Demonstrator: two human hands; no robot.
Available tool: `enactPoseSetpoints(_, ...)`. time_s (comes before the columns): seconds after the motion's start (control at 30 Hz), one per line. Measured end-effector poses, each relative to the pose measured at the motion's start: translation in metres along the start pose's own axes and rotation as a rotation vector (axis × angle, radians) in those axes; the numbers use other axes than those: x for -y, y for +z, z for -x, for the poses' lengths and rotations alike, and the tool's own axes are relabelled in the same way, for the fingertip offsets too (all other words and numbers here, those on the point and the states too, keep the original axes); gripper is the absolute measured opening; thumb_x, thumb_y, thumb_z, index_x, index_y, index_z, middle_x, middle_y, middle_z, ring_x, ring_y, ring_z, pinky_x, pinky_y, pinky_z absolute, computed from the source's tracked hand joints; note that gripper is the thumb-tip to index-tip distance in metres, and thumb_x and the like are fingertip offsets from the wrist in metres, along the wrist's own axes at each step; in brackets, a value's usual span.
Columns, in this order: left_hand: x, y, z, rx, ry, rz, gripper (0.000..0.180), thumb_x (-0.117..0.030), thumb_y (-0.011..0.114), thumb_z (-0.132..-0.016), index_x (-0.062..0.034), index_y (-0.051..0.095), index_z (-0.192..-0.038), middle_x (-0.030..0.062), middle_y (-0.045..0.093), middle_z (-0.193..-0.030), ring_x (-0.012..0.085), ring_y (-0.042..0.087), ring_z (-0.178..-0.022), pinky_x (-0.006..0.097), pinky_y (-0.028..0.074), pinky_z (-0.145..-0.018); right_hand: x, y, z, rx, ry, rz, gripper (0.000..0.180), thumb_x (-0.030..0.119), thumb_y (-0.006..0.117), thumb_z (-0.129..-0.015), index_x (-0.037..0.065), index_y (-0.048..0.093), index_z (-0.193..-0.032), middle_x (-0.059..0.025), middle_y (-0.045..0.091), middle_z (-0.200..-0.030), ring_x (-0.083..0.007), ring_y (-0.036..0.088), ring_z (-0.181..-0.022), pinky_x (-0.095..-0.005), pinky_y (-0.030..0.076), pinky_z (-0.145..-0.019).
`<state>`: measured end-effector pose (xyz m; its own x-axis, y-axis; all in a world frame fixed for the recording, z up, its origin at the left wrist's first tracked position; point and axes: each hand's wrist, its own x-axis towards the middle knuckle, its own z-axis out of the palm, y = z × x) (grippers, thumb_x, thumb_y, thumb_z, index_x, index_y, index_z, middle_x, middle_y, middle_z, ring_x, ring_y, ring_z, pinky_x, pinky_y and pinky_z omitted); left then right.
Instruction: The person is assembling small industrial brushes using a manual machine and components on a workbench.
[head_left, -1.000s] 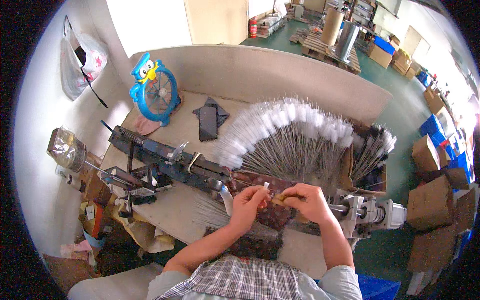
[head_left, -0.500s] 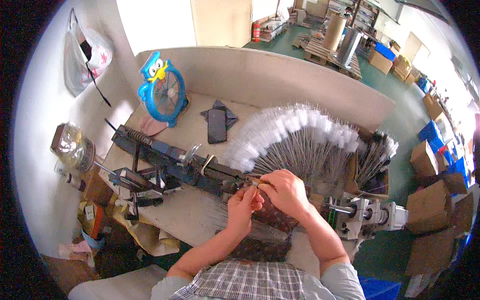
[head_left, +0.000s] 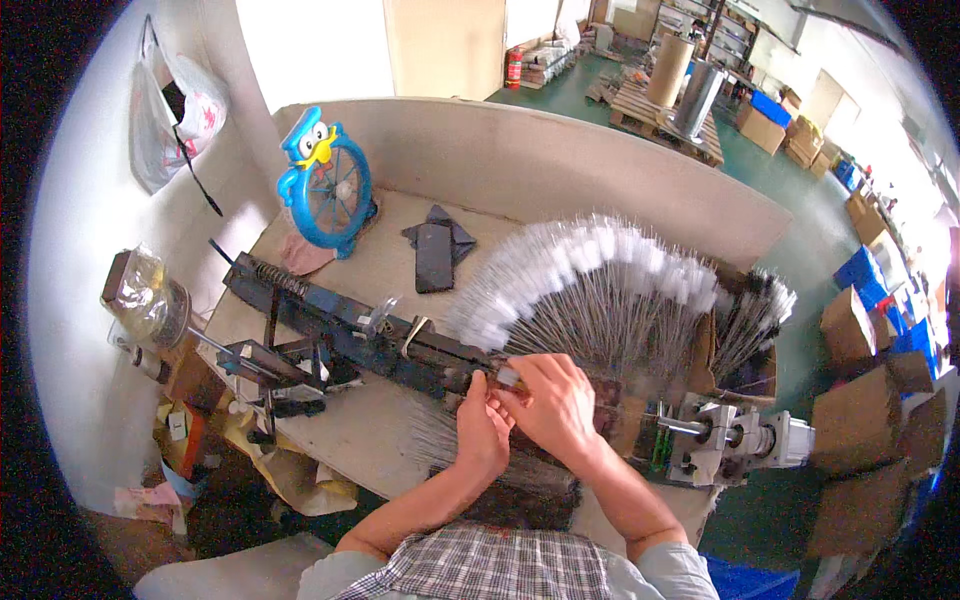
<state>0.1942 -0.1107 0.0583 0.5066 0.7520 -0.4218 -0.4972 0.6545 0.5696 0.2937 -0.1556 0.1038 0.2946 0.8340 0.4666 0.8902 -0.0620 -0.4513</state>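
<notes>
right hand point(head_left: 552, 400) looks to be pinching a small whitish piece point(head_left: 509, 377) by the end of the black machine rail point(head_left: 345, 318), which runs toward 10 o'clock. left hand point(head_left: 484, 430) sits at 7 o'clock, can't tell its grip. white-bristled wire brushes point(head_left: 600, 248) at 1 o'clock. i'd brace both hands together, piece steady

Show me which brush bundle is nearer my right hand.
The wide white fan, just beyond your right hand; the smaller, partly black bundle stands farther right.

Black machine point(head_left: 340, 318), dark cloth point(head_left: 463, 241) on table point(head_left: 365, 430)
</notes>
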Motion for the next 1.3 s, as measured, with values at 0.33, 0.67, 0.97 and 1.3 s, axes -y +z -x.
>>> enactPoseSetpoints(0.33,0.008,0.007,-0.001,-0.018,0.124,-0.078,0.014,-0.017,0.051,-0.09,-0.0049,0.057,-0.09,0.0042,0.059,-0.085,0.0138,0.059,-0.076,0.029,0.051,-0.068,-0.016,-0.004,0.007,-0.107,-0.169,0.04,0.026,0.019,0.064,-0.07,0.017,0.064,-0.096,0.0002,0.059,-0.096,-0.0201,0.056,-0.09,-0.035,0.045,-0.074)
enactPoseSetpoints(0.67,0.006,0.015,0.005,0.001,0.111,-0.013,0.01,-0.009,0.054,-0.088,-0.0014,0.057,-0.094,0.0063,0.06,-0.09,0.014,0.06,-0.078,0.029,0.05,-0.072,-0.029,-0.015,0.017,-0.112,-0.157,0.015,0.024,0.017,0.072,-0.066,0.012,0.069,-0.089,-0.001,0.063,-0.091,-0.0212,0.059,-0.084,-0.0335,0.047,-0.071)
enactPoseSetpoints(0.97,0.008,0.003,0.002,0.076,0.129,0.03,0.011,-0.01,0.051,-0.089,-0.0022,0.058,-0.092,0.006,0.062,-0.089,0.0147,0.061,-0.078,0.028,0.049,-0.072,-0.014,-0.005,0.013,-0.037,-0.138,-0.028,0.028,0.016,0.067,-0.069,0.014,0.065,-0.097,-0.0009,0.061,-0.097,-0.0219,0.058,-0.088,-0.0355,0.047,-0.073)
enactPoseSetpoints(1.3,0.006,0.007,0.006,0.02,0.114,0.07,0.015,-0.012,0.05,-0.089,-0.0001,0.057,-0.095,0.0074,0.062,-0.089,0.0164,0.061,-0.078,0.03,0.051,-0.074,-0.004,-0.002,0.01,-0.13,-0.081,0.002,0.033,0.013,0.073,-0.065,0.009,0.067,-0.097,-0.0036,0.063,-0.096,-0.0221,0.059,-0.082,-0.0339,0.048,-0.072)
